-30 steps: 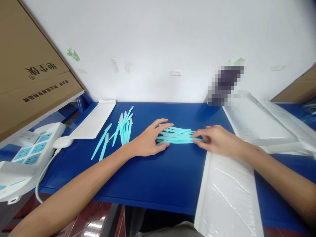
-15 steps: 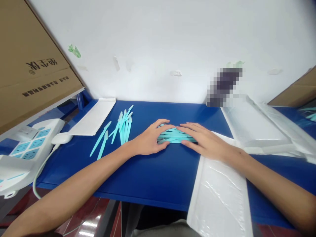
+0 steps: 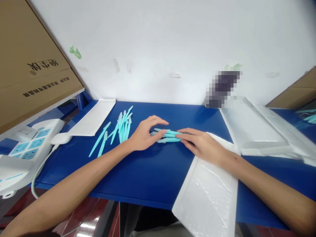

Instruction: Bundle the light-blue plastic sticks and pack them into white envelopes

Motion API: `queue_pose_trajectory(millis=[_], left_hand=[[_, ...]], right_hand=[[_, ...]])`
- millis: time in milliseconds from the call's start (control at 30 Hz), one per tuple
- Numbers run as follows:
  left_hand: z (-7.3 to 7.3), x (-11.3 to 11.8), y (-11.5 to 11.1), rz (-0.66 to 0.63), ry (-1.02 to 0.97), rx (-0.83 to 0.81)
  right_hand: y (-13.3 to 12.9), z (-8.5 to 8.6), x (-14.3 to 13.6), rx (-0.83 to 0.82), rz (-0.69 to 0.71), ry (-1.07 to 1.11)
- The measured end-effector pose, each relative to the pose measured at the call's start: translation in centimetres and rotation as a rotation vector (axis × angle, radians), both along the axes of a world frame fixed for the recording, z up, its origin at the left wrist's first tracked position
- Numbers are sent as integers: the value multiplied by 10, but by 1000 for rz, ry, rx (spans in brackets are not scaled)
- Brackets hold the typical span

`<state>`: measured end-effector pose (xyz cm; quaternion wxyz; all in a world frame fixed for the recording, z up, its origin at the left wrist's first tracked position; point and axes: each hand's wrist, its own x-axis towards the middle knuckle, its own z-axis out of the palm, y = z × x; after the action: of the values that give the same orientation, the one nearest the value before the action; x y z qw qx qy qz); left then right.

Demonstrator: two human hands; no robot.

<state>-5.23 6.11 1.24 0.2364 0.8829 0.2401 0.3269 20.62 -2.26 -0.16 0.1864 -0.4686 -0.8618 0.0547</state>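
Several turquoise sticks with pale caps form a bundle (image 3: 169, 135) lying sideways on the blue table (image 3: 148, 177). At the bundle's left end is my left hand (image 3: 146, 133), thumb and fingers apart, the thumb touching the sticks. My right hand (image 3: 201, 144) has its fingers closed round the bundle's right end. A white padded envelope (image 3: 209, 194) lies under my right hand and hangs over the table's front edge. More turquoise sticks (image 3: 124, 125) are spread in a loose pile left of my left hand, two of them a little apart.
At the left are a white envelope (image 3: 92, 118), a white power strip (image 3: 32, 144) with a cable, and a large cardboard box (image 3: 37, 33). More padded envelopes (image 3: 259, 128) lie at the right. A white wall (image 3: 158, 49) stands behind the table. A pixelated dark object (image 3: 223, 87) leans there.
The bundle has shifted left and looks thinner. My left hand has opened a little and moved left; my right hand has closed more. The envelope's lower part has swung left.
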Motion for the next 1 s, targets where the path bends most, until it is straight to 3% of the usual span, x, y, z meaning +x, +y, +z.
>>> queue_pose_trajectory(millis=[100, 200, 400, 533, 700, 833, 1000], left_hand=[[7, -5, 2, 159, -72, 35], [6, -11, 2, 215, -29, 119], [-3, -13, 0, 83, 26, 202], [-1, -13, -2, 41, 151, 334], [4, -13, -8, -16, 211, 341], [1, -11, -11, -138, 369, 481], [-2, -15, -8, -154, 438, 433]], right_hand=[[0, -2, 2, 10, -10, 3], [-1, -4, 2, 66, -54, -10], [0, -6, 4, 118, -39, -14], [0, -7, 3, 54, -39, -53], [-1, -7, 1, 84, -54, -86], [-4, 2, -2, 236, 34, -24], [-8, 8, -3, 184, 113, -28]])
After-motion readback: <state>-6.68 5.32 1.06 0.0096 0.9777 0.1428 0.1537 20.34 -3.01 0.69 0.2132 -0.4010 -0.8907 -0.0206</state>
